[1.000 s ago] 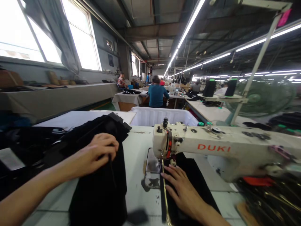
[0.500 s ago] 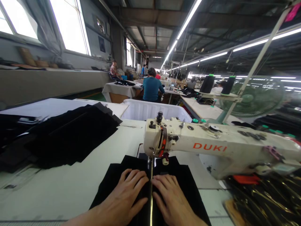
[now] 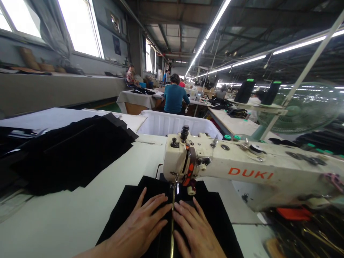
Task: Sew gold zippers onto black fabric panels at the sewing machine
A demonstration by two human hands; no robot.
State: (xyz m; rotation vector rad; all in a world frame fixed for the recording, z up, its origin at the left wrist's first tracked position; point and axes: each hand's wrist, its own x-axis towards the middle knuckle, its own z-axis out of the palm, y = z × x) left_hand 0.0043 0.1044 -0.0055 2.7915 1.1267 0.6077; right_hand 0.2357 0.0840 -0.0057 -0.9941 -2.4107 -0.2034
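Your left hand (image 3: 142, 227) and right hand (image 3: 195, 231) lie flat and open, palms down, fingers spread, pressing on the black cloth (image 3: 215, 215) without gripping it. The cloth is matte and soft, with stepped corners at its far edge, and sits on the smooth pale worktop (image 3: 67, 218) right under the head of the machine (image 3: 242, 168). Between your hands a thin brass-coloured strip (image 3: 172, 218) runs straight up to the needle area; your fingertips sit just beside it on either side. The machine is cream enamel, scuffed, with a long arm reaching right. To your left a stack (image 3: 72, 154) of black pieces lies well apart, leaving bare worktop between. A white ribbed bin (image 3: 172, 125) stands behind the machine.
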